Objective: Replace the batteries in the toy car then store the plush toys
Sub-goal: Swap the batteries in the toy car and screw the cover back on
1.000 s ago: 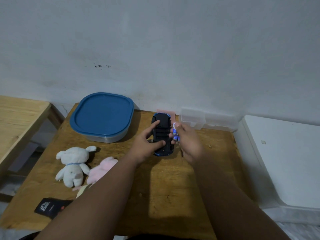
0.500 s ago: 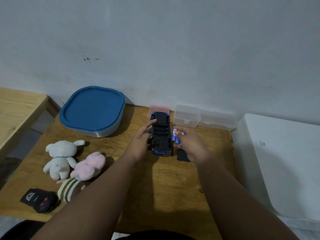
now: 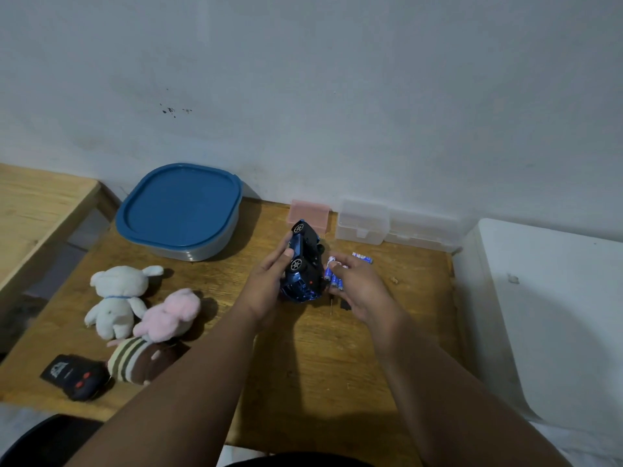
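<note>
Three plush toys (image 3: 168, 315) lie left on the surface (image 3: 303, 365). In the middle, the left hand (image 3: 266, 284) has its grip curled round the tipped toy car (image 3: 303, 267). The right hand (image 3: 357, 288) pinches batteries (image 3: 333, 276). Battery step: fresh ones probably go in next.

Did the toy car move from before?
Yes. The toy car was lying belly-up; now the left hand has tipped it onto its side, wheels showing, still right in front of the pink box.

The left forearm (image 3: 188, 382) and right forearm (image 3: 448, 382) are bare along their whole visible length, as are the left hand (image 3: 266, 291) and right hand (image 3: 360, 288). Dark cloth (image 3: 47, 439), seemingly clothing, shows at the lower edge.
</note>
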